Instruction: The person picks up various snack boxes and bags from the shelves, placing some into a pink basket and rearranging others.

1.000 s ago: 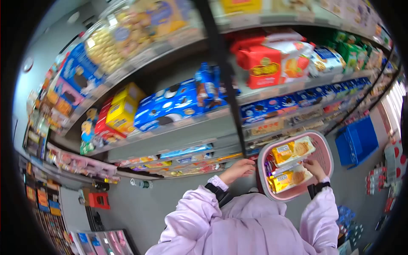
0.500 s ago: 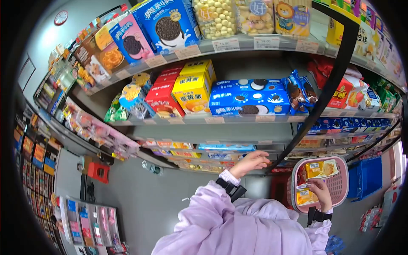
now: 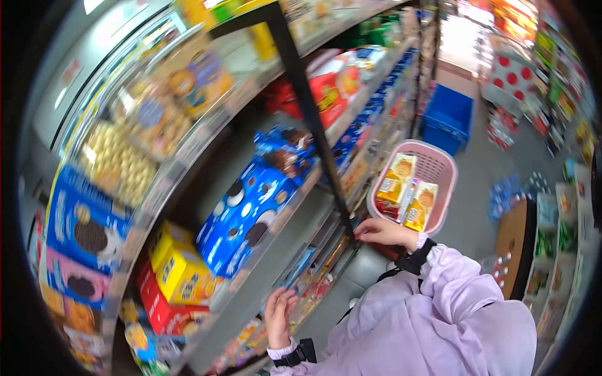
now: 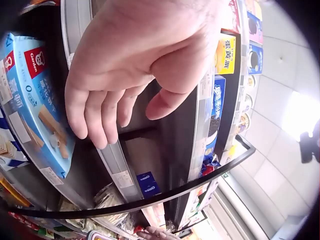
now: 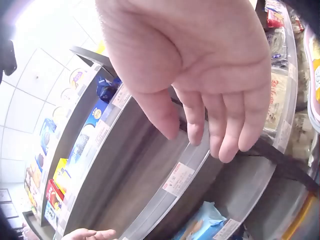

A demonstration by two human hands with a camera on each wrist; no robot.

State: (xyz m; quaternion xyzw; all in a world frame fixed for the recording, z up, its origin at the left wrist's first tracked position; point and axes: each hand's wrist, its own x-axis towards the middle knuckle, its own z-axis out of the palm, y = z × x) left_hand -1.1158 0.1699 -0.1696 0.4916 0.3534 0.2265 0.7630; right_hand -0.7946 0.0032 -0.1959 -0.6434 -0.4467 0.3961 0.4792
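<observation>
My left hand [image 3: 280, 314] [image 4: 130, 60] is in front of the shelf unit, palm showing and fingers loosely bent, with nothing in it. Beside the black shelf post [image 3: 313, 119] is my right hand [image 3: 387, 232] [image 5: 200, 65], also holding nothing, its fingers hanging down in the right wrist view. A pink basket [image 3: 449, 194] stands just beyond that hand. Inside it lie two yellow-and-white snack packs, the farther pack [image 3: 397, 178] and the nearer pack [image 3: 422, 207]. Close to the left fingers in the left wrist view is a light blue Garden wafer pack [image 4: 47, 107].
The shelf above holds a blue Oreo carton [image 3: 248, 213], a yellow box [image 3: 179, 266] and a red box [image 3: 160, 304]. A blue crate [image 3: 448, 119] stands on the floor past the basket. Along the left wrist view runs a black bar [image 4: 185, 192].
The head view has swung to the right. My right hand has left the packs in the basket and come over to the shelf post. The left hand now stands farther from the post, along the shelf.
</observation>
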